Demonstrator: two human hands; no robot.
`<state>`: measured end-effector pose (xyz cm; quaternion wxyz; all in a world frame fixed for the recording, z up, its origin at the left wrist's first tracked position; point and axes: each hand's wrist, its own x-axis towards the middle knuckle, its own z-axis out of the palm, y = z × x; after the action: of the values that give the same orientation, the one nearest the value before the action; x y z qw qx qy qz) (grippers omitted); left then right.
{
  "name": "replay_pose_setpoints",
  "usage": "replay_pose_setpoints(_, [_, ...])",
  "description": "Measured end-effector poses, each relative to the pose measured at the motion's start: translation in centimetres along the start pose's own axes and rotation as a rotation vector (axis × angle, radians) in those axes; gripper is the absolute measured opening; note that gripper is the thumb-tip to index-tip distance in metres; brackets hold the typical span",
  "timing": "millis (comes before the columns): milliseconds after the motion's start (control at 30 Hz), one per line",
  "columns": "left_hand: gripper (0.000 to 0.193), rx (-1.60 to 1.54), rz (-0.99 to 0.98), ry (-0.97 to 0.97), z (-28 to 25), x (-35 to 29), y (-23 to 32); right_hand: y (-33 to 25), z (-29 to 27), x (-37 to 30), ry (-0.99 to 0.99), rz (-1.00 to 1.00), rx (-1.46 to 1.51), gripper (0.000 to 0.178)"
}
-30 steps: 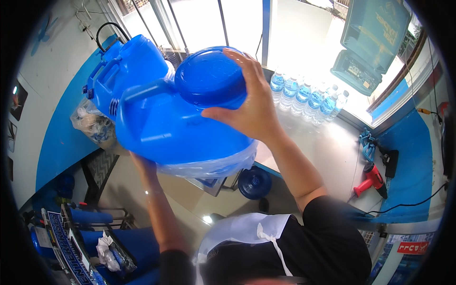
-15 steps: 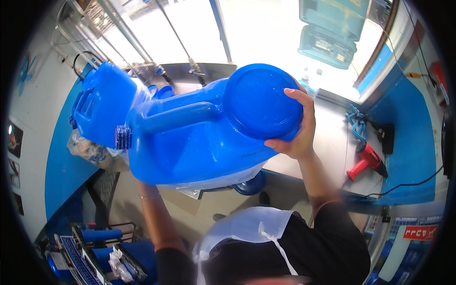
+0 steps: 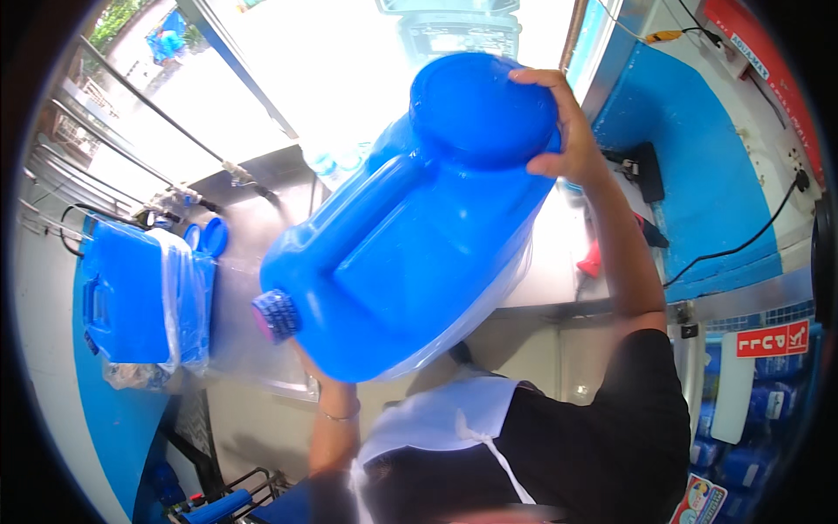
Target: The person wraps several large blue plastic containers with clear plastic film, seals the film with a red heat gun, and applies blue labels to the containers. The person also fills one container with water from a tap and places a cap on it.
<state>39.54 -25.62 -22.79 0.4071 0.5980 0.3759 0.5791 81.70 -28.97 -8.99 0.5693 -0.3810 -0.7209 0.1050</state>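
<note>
A large blue water jug point(image 3: 410, 253) is held aloft, tilted, its moulded handle point(image 3: 362, 205) facing up. My right hand point(image 3: 572, 131) grips the edge of its big round lid point(image 3: 480, 109), thumb and fingers apart around the rim. Beneath the other end is my left hand point(image 3: 325, 371), supporting the jug; its fingers are hidden behind it. A small spout cap point(image 3: 275, 314) wrapped in a printed seal sticks out on the left. Clear plastic film point(image 3: 463, 336) hangs along the lower side of the jug.
Another blue jug point(image 3: 127, 293) in clear plastic sits on the metal counter point(image 3: 249, 332) at left, beside blue round caps point(image 3: 209, 236). Taps on pipes point(image 3: 236, 172) stand behind. To the right are a red heat gun point(image 3: 592, 259) and a black cable point(image 3: 742, 244).
The held jug has tilted more steeply, its lid end rising and its spout end dropping toward me. My view has turned right, so the counter and second jug appear farther left.
</note>
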Motion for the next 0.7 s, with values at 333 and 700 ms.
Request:
replay_pose_setpoints(333, [0.087,0.167,0.171,-0.995,9.9,-2.1,9.1,-0.3,-8.9,-4.9,0.318,0.325,-0.333,0.063])
replay_pose_setpoints(700, [0.080,-0.060,0.251,-1.343,11.2,0.6,9.3,-11.3,-6.6,-6.2,0.572,0.383,-0.626,0.056])
